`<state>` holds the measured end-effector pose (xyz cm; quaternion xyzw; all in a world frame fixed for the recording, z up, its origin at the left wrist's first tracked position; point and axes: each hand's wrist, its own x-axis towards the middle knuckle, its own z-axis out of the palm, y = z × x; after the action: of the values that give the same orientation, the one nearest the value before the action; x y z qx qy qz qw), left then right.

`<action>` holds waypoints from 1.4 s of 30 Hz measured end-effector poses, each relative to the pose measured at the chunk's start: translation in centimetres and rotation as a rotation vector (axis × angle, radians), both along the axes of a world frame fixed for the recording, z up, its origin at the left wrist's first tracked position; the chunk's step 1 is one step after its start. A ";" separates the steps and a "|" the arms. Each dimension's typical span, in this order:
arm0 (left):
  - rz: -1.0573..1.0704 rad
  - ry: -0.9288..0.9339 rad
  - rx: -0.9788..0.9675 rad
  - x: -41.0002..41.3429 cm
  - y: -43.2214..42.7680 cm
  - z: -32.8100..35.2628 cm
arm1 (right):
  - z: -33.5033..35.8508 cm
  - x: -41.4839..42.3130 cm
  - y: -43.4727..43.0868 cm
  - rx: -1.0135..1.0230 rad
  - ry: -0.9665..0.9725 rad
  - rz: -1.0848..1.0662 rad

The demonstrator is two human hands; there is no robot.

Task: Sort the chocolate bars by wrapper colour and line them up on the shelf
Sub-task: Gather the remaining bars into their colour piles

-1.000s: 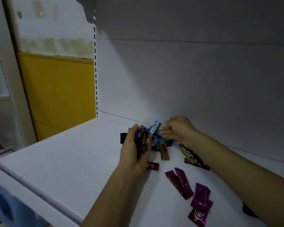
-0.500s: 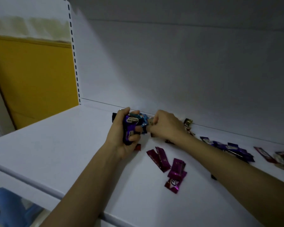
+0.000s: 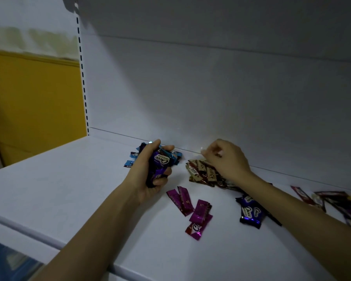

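Note:
My left hand [image 3: 148,175] grips a bundle of dark purple chocolate bars [image 3: 160,161] upright above the white shelf [image 3: 69,189]. Light blue bars [image 3: 130,163] lie behind and beside that hand, near the back panel. My right hand [image 3: 227,161] hovers over a pile of gold-brown bars [image 3: 201,172] with its fingers curled down. Whether it pinches a bar is hidden. Magenta bars [image 3: 199,211] lie loose in front, between my arms. Two dark purple bars [image 3: 249,211] lie by my right forearm.
Red and dark bars [image 3: 332,199] lie scattered at the far right of the shelf. The white back panel [image 3: 211,88] rises straight behind the piles. A slotted upright [image 3: 83,78] and a yellow wall [image 3: 34,98] stand to the left. The shelf's front edge [image 3: 28,230] runs diagonally below.
My right hand has left the bundle in my left hand and moved right, over the gold-brown pile. My left hand still grips the purple bars. The camera has moved closer.

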<state>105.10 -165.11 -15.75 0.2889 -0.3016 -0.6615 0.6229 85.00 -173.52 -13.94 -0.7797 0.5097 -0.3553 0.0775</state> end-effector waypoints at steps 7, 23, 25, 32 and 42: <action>-0.021 -0.064 -0.023 -1.2 0.4 0.1 | 1.3 4.8 6.4 -0.128 -0.120 0.416; 0.040 -0.190 -0.022 -1.5 0.8 0.1 | 2.5 3.0 6.0 0.152 -0.433 0.291; 0.005 -0.260 -0.023 -1.7 0.9 -0.2 | 1.7 1.0 6.2 0.136 -0.414 0.263; -0.186 -0.360 -0.099 -2.8 -0.2 -1.4 | -0.2 -8.3 5.6 0.105 -0.387 -0.039; -0.184 -0.515 -0.100 -3.8 1.4 -0.7 | -2.2 -12.0 5.5 0.023 -0.040 -0.334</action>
<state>101.32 -163.66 -16.45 0.3879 -0.5071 -0.6043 0.4766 73.03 -167.97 -16.18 -0.6761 0.6346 -0.3726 0.0364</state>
